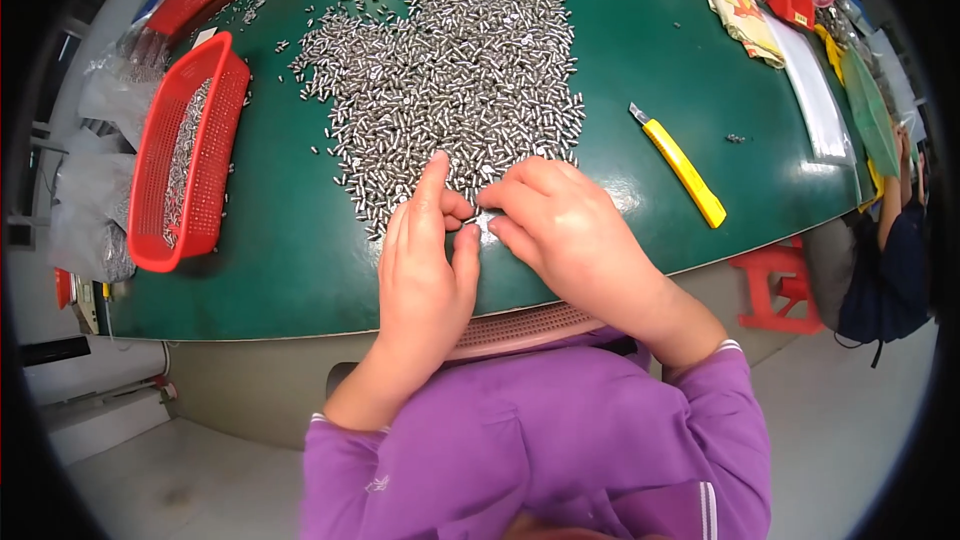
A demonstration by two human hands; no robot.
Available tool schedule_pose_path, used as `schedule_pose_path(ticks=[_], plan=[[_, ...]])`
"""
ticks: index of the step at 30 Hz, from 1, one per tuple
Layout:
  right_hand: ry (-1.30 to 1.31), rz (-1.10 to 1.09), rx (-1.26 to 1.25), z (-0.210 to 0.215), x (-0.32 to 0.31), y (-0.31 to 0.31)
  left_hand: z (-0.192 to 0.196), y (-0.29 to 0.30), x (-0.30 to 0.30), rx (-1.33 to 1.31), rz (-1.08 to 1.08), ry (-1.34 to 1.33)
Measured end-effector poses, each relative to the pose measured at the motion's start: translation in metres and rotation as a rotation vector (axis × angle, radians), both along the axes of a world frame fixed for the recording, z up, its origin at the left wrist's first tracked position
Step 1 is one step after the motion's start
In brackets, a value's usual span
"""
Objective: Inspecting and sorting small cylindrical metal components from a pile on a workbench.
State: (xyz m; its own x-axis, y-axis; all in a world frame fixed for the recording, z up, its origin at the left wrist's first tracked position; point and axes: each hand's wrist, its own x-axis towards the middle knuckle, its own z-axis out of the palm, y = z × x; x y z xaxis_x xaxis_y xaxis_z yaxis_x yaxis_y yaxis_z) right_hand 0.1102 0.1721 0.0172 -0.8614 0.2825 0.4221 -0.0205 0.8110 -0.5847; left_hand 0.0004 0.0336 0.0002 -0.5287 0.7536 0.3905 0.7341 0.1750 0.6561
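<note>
Overhead view: person in purple top (510, 420) w/ white-striped cuffs, working bare-handed at a green bench (280, 290). A big, loose pile of small silvery metal pcs (450, 70) covers the bench's centre, running from the far side down to the hands; strays lie around its L edge.

L hand (425, 250) is at the pile's near edge, index finger pointing away from the body, thumb and another finger curved inward. R hand (575, 225) faces it, index finger and thumb bent toward the same spot, their tips a little apart. Fingertips of both nearly meet over a few pcs; prob. handling one or two, but it's too small to tell who pinches what.

To the L, a long red perforated basket (215, 170) holds a smaller lot of similar pcs. To the R, a yellow box cutter (685, 172) lies untouched, blade out, well apart from R hand. Farther R: folded patterned cloth (740, 15) and clear plastic sheeting (815, 90). Past the bench: red stool (775, 290) and a co-worker in dark clothing (885, 270), partly visible.

Progress, judging by layout only: most pcs are loose on the bench, so plenty seems left. Can't tell if basket pcs are done or waiting, so amt. finished is unclear.
</note>
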Motion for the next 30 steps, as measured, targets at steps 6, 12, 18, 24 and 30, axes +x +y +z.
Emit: schedule_pose_path(ticks=[6,12,18,24,30], plan=[[0.011,0.062,-0.056,-0.0017,0.0021,-0.0006,-0.0008,-0.0069,-0.0047,0.035,-0.126,-0.123],[0.009,0.066,-0.07,0.0012,-0.0009,-0.0003,-0.0029,-0.0026,-0.0031,0.094,-0.06,-0.074],[-0.004,0.079,-0.064,-0.0018,0.0006,-0.0032,0.0036,-0.0045,-0.0016,0.074,-0.073,-0.108],[-0.017,0.039,-0.16,0.001,0.0012,-0.0032,0.0015,-0.0056,-0.0028,0.07,-0.089,-0.126],[-0.095,0.03,-0.144,0.0049,-0.0006,-0.0054,0.0031,-0.0033,-0.003,0.043,-0.079,-0.096]])
